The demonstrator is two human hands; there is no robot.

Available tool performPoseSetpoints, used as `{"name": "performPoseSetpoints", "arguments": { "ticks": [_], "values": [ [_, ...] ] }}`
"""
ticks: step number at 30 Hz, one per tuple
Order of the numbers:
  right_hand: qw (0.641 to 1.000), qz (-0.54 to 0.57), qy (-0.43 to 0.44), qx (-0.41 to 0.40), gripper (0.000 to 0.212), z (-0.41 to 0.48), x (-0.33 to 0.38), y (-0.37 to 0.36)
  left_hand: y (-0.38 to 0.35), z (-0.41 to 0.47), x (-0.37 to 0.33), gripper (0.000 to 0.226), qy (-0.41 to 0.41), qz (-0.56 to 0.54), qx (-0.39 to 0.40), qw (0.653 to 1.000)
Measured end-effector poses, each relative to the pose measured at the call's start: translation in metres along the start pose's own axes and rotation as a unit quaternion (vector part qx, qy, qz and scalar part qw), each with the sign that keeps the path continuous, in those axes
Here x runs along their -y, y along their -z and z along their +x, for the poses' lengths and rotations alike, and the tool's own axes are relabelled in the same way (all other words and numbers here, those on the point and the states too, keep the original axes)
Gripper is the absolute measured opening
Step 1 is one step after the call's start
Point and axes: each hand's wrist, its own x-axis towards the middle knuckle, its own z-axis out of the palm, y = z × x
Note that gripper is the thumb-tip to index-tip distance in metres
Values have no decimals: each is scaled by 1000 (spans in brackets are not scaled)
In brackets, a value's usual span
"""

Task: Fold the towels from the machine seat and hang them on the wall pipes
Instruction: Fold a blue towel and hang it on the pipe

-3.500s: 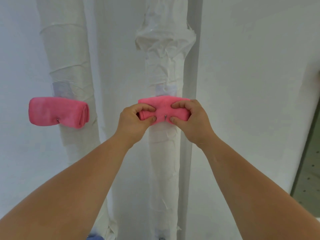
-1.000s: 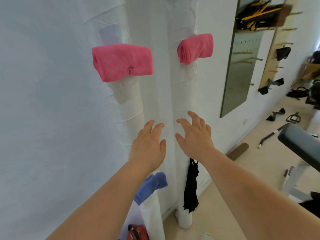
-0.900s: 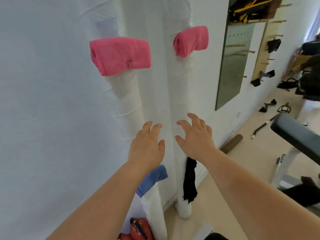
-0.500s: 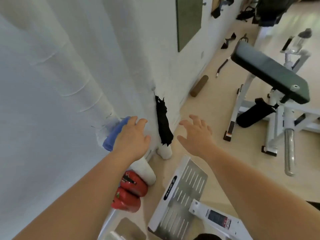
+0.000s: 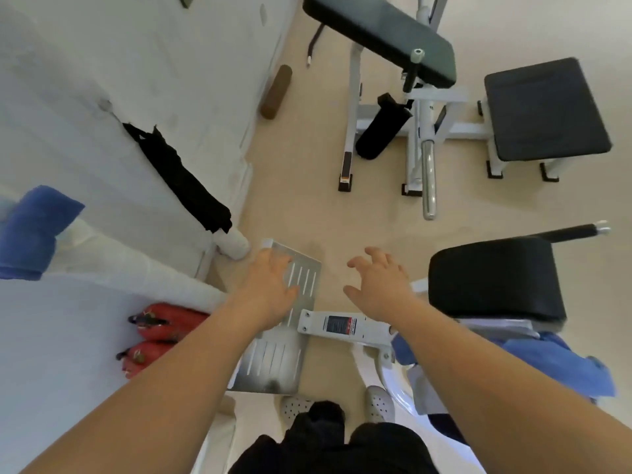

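Far left of the metal footplate (image 5: 307, 278), a folded blue towel (image 5: 32, 230) sits on a white wrapped pipe (image 5: 136, 268) that runs along the white wall (image 5: 68, 371). Closer to the footplate on that side, two red fire extinguishers (image 5: 164, 325) sit by the wall under the pipe, one beside the other. Up and left of the footplate, a black cloth (image 5: 184, 183) hangs on a second wrapped pipe (image 5: 234, 242), whose foot stands just beside the footplate's far corner.

The person's left hand (image 5: 270, 285) shows in front of the footplate's left part, its fingers released, nearly straight and close together, holding nothing. Beyond the footplate, a brown roller (image 5: 276, 92) lies on the floor (image 5: 307, 200) at the base of the wall. The right hand (image 5: 379, 289) shows just right of the footplate over bare floor, its fingers spread and loosely bent, thumb out, grasping nothing. The two hands are apart.

Farther right of the footplate is the machine's black seat pad (image 5: 492, 278). A heap of blue towels (image 5: 554, 357) lies on the machine on the near side of that pad, partly hidden behind the right forearm. Well beyond the footplate to the right stand a long black bench (image 5: 383, 32) and a square black pad (image 5: 543, 107) on white frames.
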Motion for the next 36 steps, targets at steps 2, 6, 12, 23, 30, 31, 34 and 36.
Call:
{"name": "performPoseSetpoints", "arguments": {
  "ticks": [2,6,12,23,30,31,34,36],
  "values": [
    [1000,-2,-25,12,57,-21,-40,-5,-25,-2,-31,57,-11,10,21,1000],
    [997,-20,-69,20,56,-66,-114,-20,-73,-2,-88,59,-43,29,74,996],
    [992,-65,-98,42,50,-114,-224,-46,-137,1,-161,60,-101,58,177,977],
    [987,-145,-30,-58,20,-132,-281,-59,-215,0,-242,68,-124,13,298,946],
    [973,-2,64,-224,6,-139,-258,-44,-202,-15,-244,41,-132,-180,257,940],
    [969,17,78,-232,8,-140,-250,-38,-195,-18,-243,33,-125,-214,248,936],
    [962,36,125,-241,5,-141,-223,-15,-170,-26,-231,16,-103,-268,196,938],
    [952,59,154,-258,13,-141,-203,2,-152,-32,-221,11,-86,-313,165,931]
  ]
}}
